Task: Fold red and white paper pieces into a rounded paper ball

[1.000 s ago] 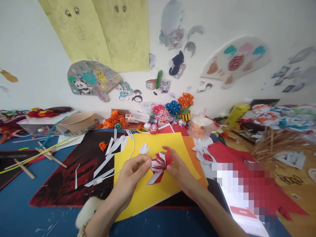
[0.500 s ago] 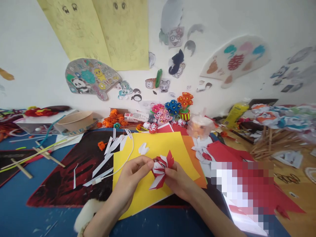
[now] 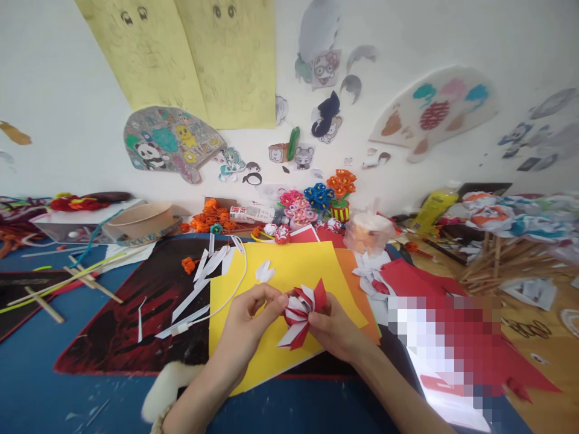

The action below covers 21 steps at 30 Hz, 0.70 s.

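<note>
A folded red-and-white paper flower (image 3: 298,313) is held between both hands above the yellow paper sheets (image 3: 289,265). My left hand (image 3: 257,310) pinches its left edge between thumb and fingertips. On the other side, my right hand (image 3: 332,325) grips the flower with the thumb in front; its other fingers are partly hidden behind. Striped petals fan out toward the upper right and the lower side. A small white folded paper piece (image 3: 265,271) lies on the yellow sheet just beyond my left hand.
A white cable (image 3: 242,271) curls over the sheet's left edge beside white paper strips (image 3: 199,295). Red paper (image 3: 420,283) and white folded pieces (image 3: 371,271) lie at right. Behind stand a lidded cup (image 3: 368,229), pipe-cleaner flowers (image 3: 319,196) and a yellow bottle (image 3: 434,208).
The paper flower has turned slightly between my fingers, so its striped centre shows more. Both hands keep their hold, and the whole view has shifted a little.
</note>
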Available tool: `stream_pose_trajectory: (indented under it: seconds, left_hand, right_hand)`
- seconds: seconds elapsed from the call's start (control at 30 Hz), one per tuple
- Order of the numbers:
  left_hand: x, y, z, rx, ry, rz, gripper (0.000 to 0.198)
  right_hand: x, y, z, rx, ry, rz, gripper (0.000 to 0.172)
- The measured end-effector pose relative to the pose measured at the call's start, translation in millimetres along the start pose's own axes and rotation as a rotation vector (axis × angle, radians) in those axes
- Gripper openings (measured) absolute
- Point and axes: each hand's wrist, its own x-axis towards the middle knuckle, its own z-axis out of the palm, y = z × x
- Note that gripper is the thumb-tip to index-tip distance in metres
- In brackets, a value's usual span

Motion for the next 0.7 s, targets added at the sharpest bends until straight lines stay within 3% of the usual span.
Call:
stream_pose_trajectory:
  seconds: [0.23,0.47,0.7]
  left_hand:
    - [0,-3,0.9,0.014,0.028,0.021,0.023]
    - [0,-6,-6.7,0.021,0.005,-0.074,0.025]
    - [2,-2,-14.8,0.139,-0.016,0.057,0.026]
  right_hand:
    - [-1,0,-1,-0.012,-0.016,-0.009,0.039]
    - [0,-3,0,-0.086,-0.052,0.015,0.047]
    - [0,-9,-7,-0.188,-0.031,-0.018,0.057]
